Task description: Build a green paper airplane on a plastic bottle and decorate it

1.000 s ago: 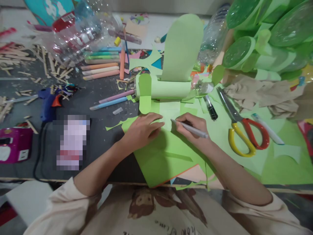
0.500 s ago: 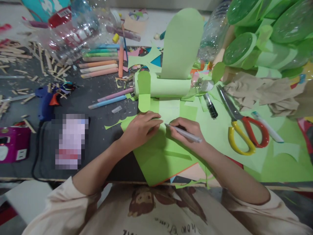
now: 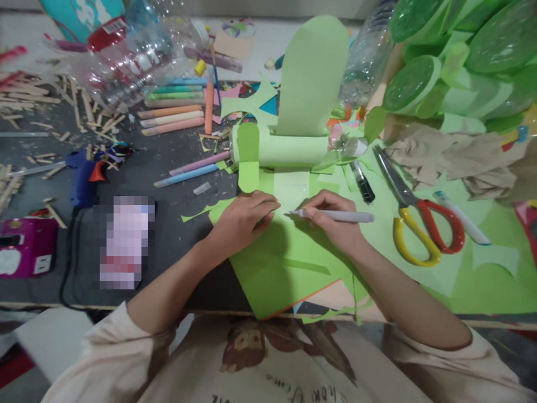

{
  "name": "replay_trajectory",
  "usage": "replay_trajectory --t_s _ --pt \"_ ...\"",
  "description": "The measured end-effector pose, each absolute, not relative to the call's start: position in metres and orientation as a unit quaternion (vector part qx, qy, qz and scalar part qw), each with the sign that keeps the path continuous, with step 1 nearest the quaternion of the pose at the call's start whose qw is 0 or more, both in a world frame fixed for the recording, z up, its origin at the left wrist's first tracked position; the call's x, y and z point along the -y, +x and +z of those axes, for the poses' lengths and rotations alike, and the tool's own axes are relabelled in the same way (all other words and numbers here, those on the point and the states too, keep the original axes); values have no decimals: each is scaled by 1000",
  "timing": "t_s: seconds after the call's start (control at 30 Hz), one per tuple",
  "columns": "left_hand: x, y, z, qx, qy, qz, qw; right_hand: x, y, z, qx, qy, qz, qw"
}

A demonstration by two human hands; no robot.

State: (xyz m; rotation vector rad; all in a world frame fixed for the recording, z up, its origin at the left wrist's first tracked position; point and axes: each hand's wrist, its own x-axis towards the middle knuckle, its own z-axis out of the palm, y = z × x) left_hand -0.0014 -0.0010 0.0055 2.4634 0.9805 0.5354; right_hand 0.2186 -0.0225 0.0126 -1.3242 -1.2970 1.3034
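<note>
My right hand point(image 3: 335, 221) is closed around a pale grey marker point(image 3: 348, 216), its tip pointing left at the green paper. Opposite it, my left hand point(image 3: 243, 221) lies flat with fingers stretched over the green sheet point(image 3: 268, 280). Between and just beyond the hands is a pale green paper strip point(image 3: 291, 184). It meets a paper-wrapped bottle point(image 3: 289, 148) lying on its side, with a tall rounded pale green flap point(image 3: 314, 73) standing up from it. A darker green rounded strip point(image 3: 248, 157) hangs over the bottle's left end.
Scissors with yellow and red handles point(image 3: 419, 218) lie at right, near a black-capped marker point(image 3: 363, 182) and crumpled brown paper point(image 3: 453, 157). At left are a blue glue gun point(image 3: 81, 179), a phone point(image 3: 126, 240), markers point(image 3: 176, 115) and wooden sticks. Green bottles point(image 3: 419, 84) fill the upper right.
My right hand has shifted slightly right and up, and the marker has swung to lie nearly level, its back end farther right. My left hand stays in place on the paper.
</note>
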Motion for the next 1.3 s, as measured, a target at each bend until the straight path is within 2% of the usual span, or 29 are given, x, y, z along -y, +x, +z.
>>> replay_trajectory --t_s 0.5,0.77,1.3 --pt "2 -1 7 -347 908 149 180 -8 229 7 516 -538 480 462" --pt "4 -2 2 -334 910 174 176 -7 226 5 520 -551 461 462" --pt "4 0 3 -343 907 145 197 -8 225 4 541 -566 442 438"
